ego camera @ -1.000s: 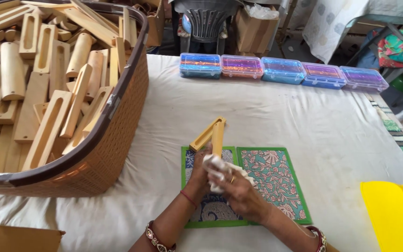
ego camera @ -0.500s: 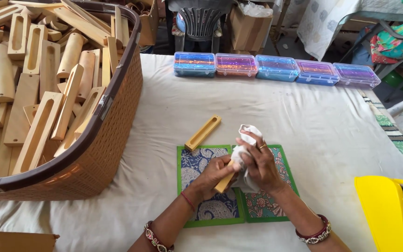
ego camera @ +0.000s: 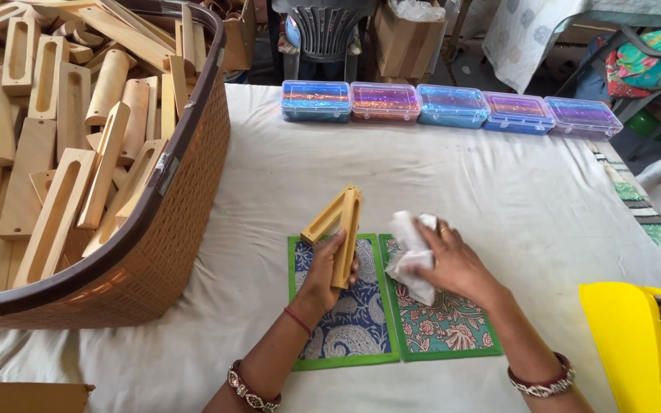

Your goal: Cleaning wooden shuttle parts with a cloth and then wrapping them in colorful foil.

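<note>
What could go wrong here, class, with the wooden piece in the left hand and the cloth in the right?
The left hand holds one wooden piece by its lower end, so it might slip. A second piece leans against it and could topple if bumped. The right hand holds the white cloth loosely, so a trailing fold could catch.

Two slotted wooden pieces (ego camera: 340, 229) held over patterned mats; crumpled white cloth (ego camera: 409, 254) beside.

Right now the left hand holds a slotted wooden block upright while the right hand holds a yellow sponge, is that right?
Not quite. In the head view the right hand holds a crumpled white cloth, not a yellow sponge. The left hand does hold a slotted wooden block upright.
</note>
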